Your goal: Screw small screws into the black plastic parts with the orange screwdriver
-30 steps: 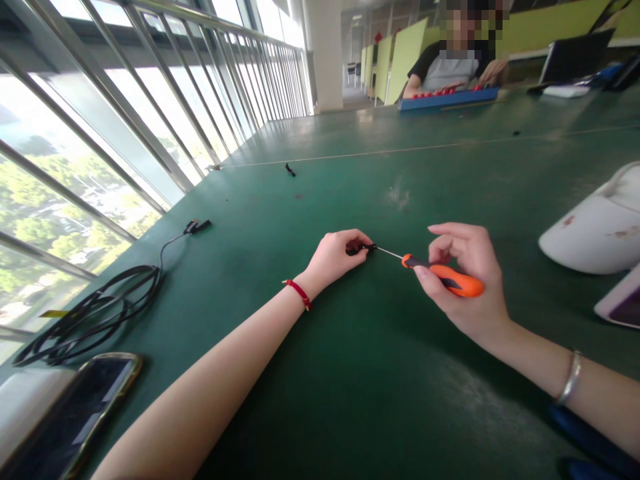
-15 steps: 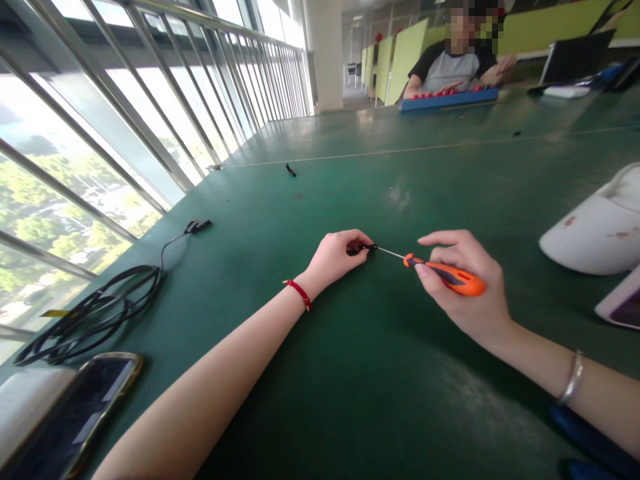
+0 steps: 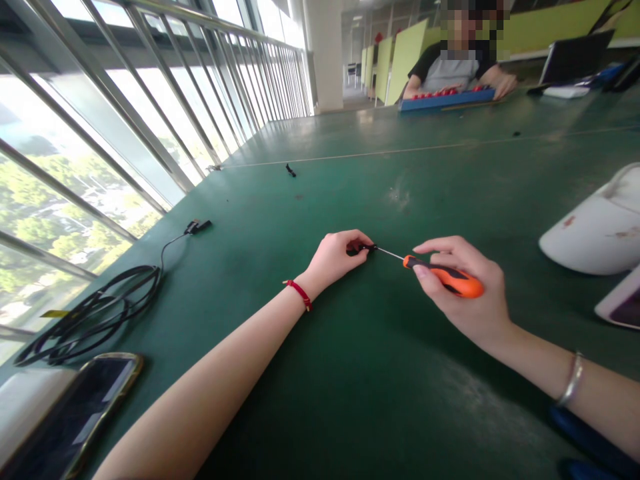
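Note:
Near the middle of the green table, my left hand (image 3: 343, 255) pinches a small black part (image 3: 367, 248) close to the tabletop. Most of that part is hidden by the fingers, so its kind does not show. My right hand (image 3: 463, 283) holds a screwdriver (image 3: 445, 277) by its orange and black handle, the index finger lifted off it. The thin metal shaft points left, its tip meeting the black part at my left fingertips.
A coiled black cable (image 3: 100, 313) and a phone (image 3: 75, 420) lie on the left. A small black piece (image 3: 291, 171) rests farther back. At right stands a white container (image 3: 595, 227). Across the table (image 3: 340, 187), a person sits behind a blue tray (image 3: 450, 100).
The screwdriver handle has turned slightly in my right hand, and my right fingers have shifted down a little. My left hand stays still. The person's hand across the table has lowered to the tray.

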Demonstrator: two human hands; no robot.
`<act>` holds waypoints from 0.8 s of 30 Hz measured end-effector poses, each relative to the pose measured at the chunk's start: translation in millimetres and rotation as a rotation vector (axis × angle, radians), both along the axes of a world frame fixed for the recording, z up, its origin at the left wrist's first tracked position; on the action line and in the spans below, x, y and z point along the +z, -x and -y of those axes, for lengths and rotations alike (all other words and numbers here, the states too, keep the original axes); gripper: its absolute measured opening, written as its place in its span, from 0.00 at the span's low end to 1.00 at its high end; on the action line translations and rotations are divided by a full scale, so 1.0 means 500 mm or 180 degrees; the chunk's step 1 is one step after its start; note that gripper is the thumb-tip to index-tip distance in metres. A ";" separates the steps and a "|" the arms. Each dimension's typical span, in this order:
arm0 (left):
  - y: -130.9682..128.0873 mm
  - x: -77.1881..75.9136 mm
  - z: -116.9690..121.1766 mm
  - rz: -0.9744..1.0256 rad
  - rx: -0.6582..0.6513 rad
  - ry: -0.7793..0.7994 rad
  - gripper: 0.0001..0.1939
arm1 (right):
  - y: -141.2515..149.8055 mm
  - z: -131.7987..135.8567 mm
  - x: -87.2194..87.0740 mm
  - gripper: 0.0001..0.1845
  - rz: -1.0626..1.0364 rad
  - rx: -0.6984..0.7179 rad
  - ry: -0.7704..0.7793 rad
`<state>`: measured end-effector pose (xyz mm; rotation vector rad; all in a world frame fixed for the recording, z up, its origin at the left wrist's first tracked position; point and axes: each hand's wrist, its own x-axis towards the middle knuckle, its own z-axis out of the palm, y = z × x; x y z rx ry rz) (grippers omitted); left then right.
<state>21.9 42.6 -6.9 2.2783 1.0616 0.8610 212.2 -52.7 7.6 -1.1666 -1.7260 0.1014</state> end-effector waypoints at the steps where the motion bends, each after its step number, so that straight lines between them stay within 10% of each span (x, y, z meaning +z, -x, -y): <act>1: 0.000 0.000 0.000 0.0004 0.0003 -0.0004 0.10 | 0.001 0.000 0.000 0.06 -0.0030 -0.0012 -0.0075; 7: 0.000 0.000 0.000 0.0022 -0.0014 -0.0024 0.10 | 0.000 -0.009 -0.004 0.22 -0.0411 0.0114 -0.0275; 13: 0.001 -0.001 -0.001 0.0023 -0.0005 -0.0013 0.10 | 0.001 -0.002 0.003 0.05 -0.0047 0.0029 0.0024; 20: 0.001 -0.002 -0.001 0.0020 -0.0013 -0.0020 0.10 | -0.003 -0.010 -0.006 0.24 -0.0468 0.0065 -0.0353; 24: 0.000 -0.001 -0.001 0.0040 -0.0019 -0.0028 0.10 | 0.000 -0.004 0.002 0.14 -0.0185 0.0080 -0.0039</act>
